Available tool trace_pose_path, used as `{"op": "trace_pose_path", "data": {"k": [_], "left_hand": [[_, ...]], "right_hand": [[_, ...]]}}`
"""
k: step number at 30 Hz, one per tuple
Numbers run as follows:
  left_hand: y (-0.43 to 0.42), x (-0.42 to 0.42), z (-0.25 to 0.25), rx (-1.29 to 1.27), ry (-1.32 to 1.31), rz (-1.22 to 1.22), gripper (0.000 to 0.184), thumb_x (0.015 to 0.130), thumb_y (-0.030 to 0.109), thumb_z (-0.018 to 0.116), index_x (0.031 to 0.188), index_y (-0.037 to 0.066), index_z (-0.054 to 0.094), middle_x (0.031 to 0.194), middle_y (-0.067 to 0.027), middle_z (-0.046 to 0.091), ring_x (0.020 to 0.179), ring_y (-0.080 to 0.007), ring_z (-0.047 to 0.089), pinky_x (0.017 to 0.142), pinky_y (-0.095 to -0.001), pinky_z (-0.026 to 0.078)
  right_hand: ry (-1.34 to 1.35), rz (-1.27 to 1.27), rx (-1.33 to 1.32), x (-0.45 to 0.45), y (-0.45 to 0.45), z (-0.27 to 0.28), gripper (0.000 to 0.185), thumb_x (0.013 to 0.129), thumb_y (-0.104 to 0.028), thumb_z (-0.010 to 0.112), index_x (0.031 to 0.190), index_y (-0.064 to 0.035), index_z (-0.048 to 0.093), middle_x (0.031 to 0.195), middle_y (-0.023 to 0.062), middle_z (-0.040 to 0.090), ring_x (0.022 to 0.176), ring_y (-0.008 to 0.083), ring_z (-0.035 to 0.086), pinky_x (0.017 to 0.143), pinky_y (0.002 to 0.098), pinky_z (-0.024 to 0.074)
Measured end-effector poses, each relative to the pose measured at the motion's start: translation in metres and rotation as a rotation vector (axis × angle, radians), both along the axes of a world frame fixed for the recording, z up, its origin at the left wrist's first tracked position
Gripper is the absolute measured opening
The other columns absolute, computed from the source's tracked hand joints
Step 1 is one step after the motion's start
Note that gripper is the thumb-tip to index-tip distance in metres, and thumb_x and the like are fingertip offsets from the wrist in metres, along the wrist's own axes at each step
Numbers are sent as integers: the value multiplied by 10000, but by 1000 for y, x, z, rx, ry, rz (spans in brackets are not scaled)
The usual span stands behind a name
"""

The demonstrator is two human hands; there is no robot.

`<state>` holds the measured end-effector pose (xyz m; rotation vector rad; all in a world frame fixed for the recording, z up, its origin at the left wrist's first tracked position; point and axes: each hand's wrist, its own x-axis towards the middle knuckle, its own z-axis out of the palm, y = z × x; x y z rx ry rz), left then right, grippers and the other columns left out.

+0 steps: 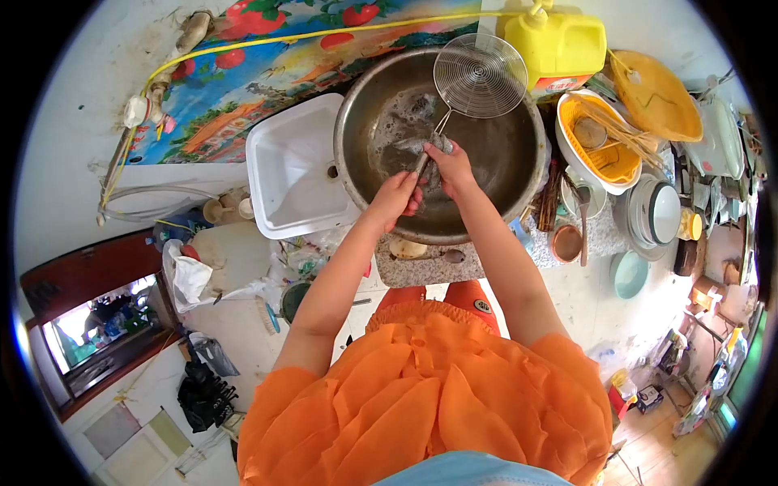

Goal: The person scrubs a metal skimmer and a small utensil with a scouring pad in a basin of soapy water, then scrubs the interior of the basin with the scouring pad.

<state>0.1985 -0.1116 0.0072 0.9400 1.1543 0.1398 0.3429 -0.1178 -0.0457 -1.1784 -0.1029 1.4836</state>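
Observation:
A round wire skimmer (pixel 480 74) is held over a large metal basin (pixel 519 174) with some water and foam in it. My left hand (pixel 395 199) is wrapped round the lower part of the skimmer's handle. Higher up, near where the handle meets the wire head, my right hand (pixel 448 166) presses a grey cloth (pixel 438 146) against the handle. The skimmer's head points up and to the right, past the basin's far rim.
Left of the basin lies a white rectangular tub (pixel 304 174). A yellow jug (pixel 555 49) stands behind at the right, beside a white bowl with a yellow basket (pixel 604 150). Nearby are a brown bowl (pixel 566 243), stacked pots (pixel 648 212) and a green bowl (pixel 630 274).

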Motion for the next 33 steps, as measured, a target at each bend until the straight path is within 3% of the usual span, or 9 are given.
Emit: {"op": "trace_pose_path", "data": {"k": [3,6,9,10,16,19,25,29,33], "left_hand": [[-4,5,-3,-42,-181,123,222,926,282,396,939,75,475,609,21,411,457,-49,325,403,-199,246],[-4,8,1,16,-166,192,194,929,280,390,888,98,442,584,32,362,436,-50,262,385,-207,194],[-4,4,0,-12,-184,233,192,932,281,375,873,106,426,578,30,364,421,-54,262,373,-209,191],[-5,3,0,-36,-212,231,196,934,282,370,871,104,425,574,30,363,417,-55,262,370,-210,190],[-15,-1,-1,36,-87,229,233,937,298,358,841,98,429,531,25,344,391,-61,254,355,-220,186],[-39,-5,4,41,-68,211,249,935,309,363,826,96,430,516,26,335,387,-64,253,351,-221,188],[-22,-8,1,-42,-143,257,263,931,325,375,821,92,428,514,29,338,386,-65,262,349,-219,197],[-31,-10,0,5,-19,222,270,929,326,376,812,90,430,513,28,338,385,-65,263,348,-223,196],[-40,-15,-3,57,-24,168,275,928,323,378,798,88,434,513,26,346,382,-68,262,347,-223,199]], "right_hand": [[-186,-6,-19,-3,0,1,384,843,-217,577,1129,2,446,989,85,568,885,170,536,767,309,442],[428,-57,30,-13,-13,50,348,898,-263,486,1133,-9,454,991,61,571,892,175,533,811,318,421],[568,5,181,-20,-16,25,289,921,-229,438,1114,-16,470,969,43,573,890,177,527,826,311,409],[411,-163,71,-34,-12,30,219,921,-195,436,1064,-39,492,946,45,569,824,171,539,763,334,437],[310,-41,-20,-39,7,13,169,884,-130,502,1033,-51,506,877,53,583,743,156,562,632,315,478],[180,-237,-41,-17,33,16,169,864,-126,538,996,-20,533,817,51,596,724,151,571,614,287,477],[248,-161,19,-46,21,1,134,835,-97,578,926,1,580,778,47,616,650,141,571,580,266,460],[-129,-130,-66,-27,32,-17,104,801,-80,614,860,5,605,764,31,610,640,91,525,547,235,403],[-53,-242,5,-22,36,-34,173,790,-103,634,915,13,601,779,50,614,659,108,525,572,246,408]]}}
